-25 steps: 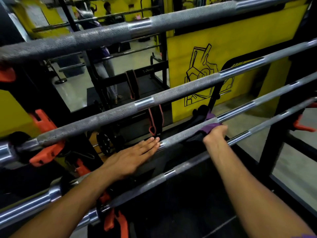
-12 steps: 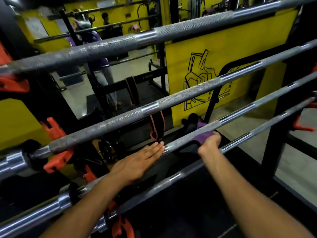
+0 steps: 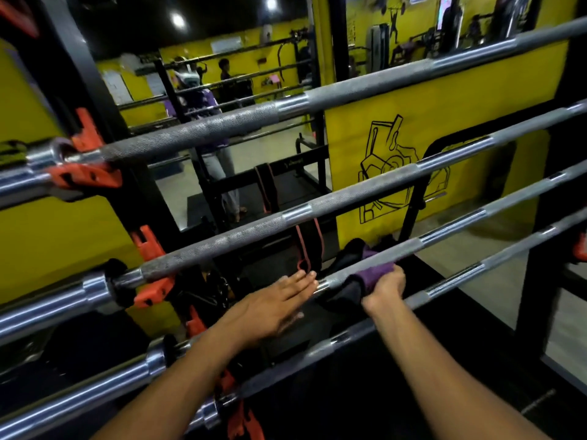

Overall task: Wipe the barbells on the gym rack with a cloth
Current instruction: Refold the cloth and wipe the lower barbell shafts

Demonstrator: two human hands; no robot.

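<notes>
As the right hand (image 3: 382, 289) curls around a purple cloth (image 3: 373, 274) wrapped over the third barbell (image 3: 451, 230) from the top, the left hand (image 3: 273, 308) lies flat with straight fingers on the same bar, just beside the cloth on its lower-left side. The bar runs from lower left up to upper right (as do its neighbours on the black rack (image 3: 104, 147)), so any wiping stroke likely follows that line, the cloth hand nearer the unwiped upper stretch.

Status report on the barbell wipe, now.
Right hand grips purple cloth round third barbell. Left hand flat on same bar. Nothing blocking.
</notes>
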